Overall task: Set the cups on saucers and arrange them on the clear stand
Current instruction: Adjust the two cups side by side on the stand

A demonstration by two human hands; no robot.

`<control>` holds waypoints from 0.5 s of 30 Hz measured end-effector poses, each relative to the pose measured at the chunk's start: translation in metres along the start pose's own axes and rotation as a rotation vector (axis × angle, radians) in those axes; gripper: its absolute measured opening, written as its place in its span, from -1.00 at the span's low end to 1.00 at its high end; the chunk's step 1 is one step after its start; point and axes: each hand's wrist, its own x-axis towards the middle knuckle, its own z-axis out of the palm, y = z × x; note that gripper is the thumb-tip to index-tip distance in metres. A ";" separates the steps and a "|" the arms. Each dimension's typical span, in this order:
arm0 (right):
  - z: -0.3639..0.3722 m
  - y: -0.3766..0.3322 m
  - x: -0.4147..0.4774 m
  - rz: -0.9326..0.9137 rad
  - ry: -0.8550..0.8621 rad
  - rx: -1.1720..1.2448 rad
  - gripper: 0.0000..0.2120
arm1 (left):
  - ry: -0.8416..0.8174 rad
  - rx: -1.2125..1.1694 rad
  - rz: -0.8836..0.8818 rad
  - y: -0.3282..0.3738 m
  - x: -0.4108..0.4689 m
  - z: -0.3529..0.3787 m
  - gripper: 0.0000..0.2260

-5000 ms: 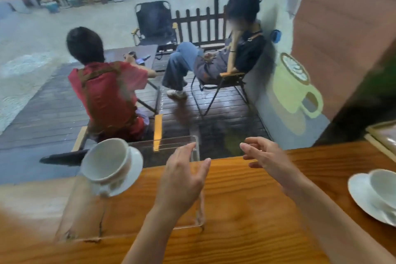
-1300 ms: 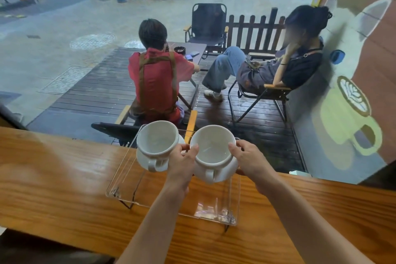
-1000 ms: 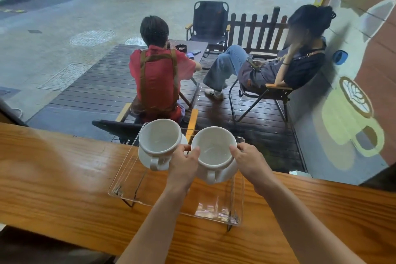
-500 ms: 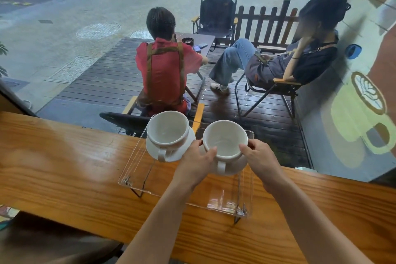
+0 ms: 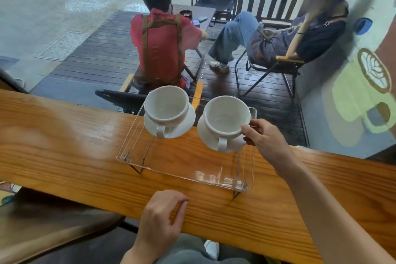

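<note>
Two white cups stand on white saucers, side by side at the far end of the clear stand (image 5: pixel 182 163) on the wooden counter (image 5: pixel 64 146). The left cup (image 5: pixel 167 103) sits on its saucer (image 5: pixel 184 126), untouched, handle toward me. My right hand (image 5: pixel 265 141) pinches the right side of the right cup (image 5: pixel 225 118) at its rim, lower fingers by the edge of its saucer (image 5: pixel 205 135). At the counter's near edge rests my left hand (image 5: pixel 162 218), fingers curled, holding nothing.
The counter ends just behind the stand, with a drop to a dark deck. Two people sit out there on folding chairs: one in red (image 5: pixel 160 45), one reclining (image 5: pixel 300 34). A dark stool (image 5: pixel 53 221) stands below the counter at lower left.
My left hand has let go of the right cup and come back to the counter's near edge. My right hand stays on that cup. The view has tilted downward.
</note>
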 end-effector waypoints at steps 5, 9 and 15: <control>0.001 0.000 -0.001 -0.014 0.001 0.012 -0.64 | -0.150 0.150 -0.333 -0.042 0.000 0.052 -0.63; -0.001 -0.001 -0.005 0.013 -0.012 0.024 -0.65 | -0.200 0.295 -0.380 -0.062 0.020 0.076 -0.42; -0.003 0.002 -0.013 0.024 0.008 0.043 -0.66 | -0.282 0.487 -0.380 -0.078 0.030 0.090 -0.41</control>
